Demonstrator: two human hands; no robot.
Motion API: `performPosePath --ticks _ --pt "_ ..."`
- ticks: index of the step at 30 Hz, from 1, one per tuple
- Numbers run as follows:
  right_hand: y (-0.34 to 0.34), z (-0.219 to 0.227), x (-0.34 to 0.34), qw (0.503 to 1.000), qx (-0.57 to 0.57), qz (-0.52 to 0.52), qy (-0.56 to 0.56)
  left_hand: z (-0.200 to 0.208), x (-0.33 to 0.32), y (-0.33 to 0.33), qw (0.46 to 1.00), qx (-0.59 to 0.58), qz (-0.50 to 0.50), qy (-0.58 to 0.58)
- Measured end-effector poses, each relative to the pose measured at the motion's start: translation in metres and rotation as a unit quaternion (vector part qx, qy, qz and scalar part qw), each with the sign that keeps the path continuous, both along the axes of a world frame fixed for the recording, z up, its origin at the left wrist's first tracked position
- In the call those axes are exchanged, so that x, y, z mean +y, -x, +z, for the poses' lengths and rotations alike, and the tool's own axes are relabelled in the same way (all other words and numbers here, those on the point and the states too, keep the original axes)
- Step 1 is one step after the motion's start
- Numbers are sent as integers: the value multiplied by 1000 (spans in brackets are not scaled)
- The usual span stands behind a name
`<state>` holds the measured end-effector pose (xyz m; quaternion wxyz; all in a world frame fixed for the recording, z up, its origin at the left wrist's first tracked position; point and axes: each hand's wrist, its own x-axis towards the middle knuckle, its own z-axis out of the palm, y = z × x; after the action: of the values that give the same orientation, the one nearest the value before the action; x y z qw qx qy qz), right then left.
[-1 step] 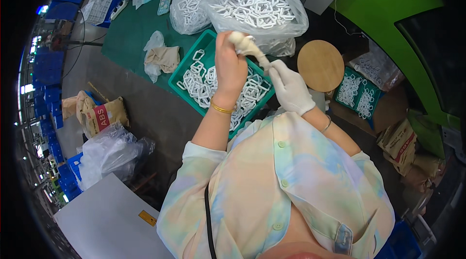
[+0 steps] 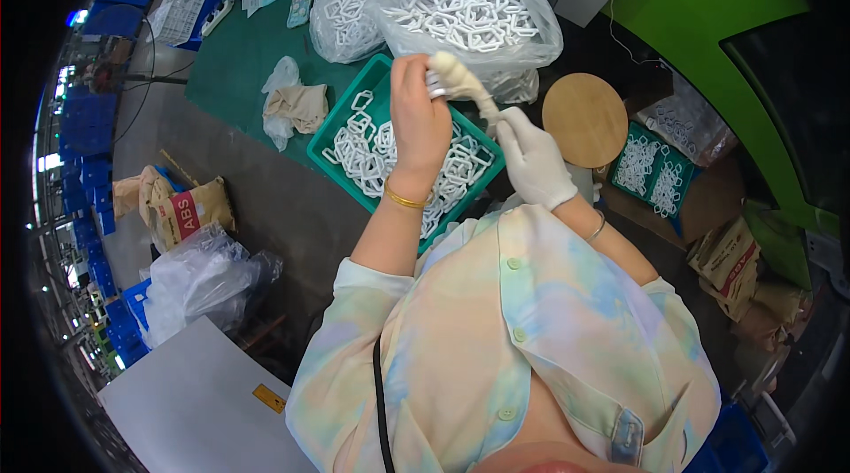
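My bare left hand (image 2: 418, 119), with a gold bracelet, is raised over a green crate (image 2: 320, 147) of white plastic links (image 2: 359, 150). Its fingers are closed on a white link (image 2: 434, 83), mostly hidden by the hand. My right hand (image 2: 536, 163), in a white glove, is closed on the thin lower end of a cream, knobbed, curved tool (image 2: 458, 79) whose kind I cannot make out. The tool's rounded end rises beside my left fingertips, against or very close to the link.
Clear bags of white links (image 2: 469, 12) stand beyond the crate on a green tabletop (image 2: 235, 74). A beige cloth (image 2: 297, 108) lies left of the crate. To the right are a round wooden stool top (image 2: 584, 120) and a smaller green tray (image 2: 651, 167) with links.
The tool and my gloved right hand have shifted slightly to the right. The white link between my left fingers shows more plainly now.
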<state>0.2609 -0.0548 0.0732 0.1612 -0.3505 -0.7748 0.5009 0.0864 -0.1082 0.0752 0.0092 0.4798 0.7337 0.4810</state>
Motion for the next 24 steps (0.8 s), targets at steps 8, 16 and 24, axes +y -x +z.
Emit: performPosePath --ticks 8,16,24 --pt "3 19 5 981 138 -71 119 19 3 -23 830 -536 -106 -113" --pt "16 43 25 993 87 -21 71 10 0 -42 725 -682 -58 -73" --pt "15 43 31 991 117 12 55 27 1 -10 967 -231 -98 46"
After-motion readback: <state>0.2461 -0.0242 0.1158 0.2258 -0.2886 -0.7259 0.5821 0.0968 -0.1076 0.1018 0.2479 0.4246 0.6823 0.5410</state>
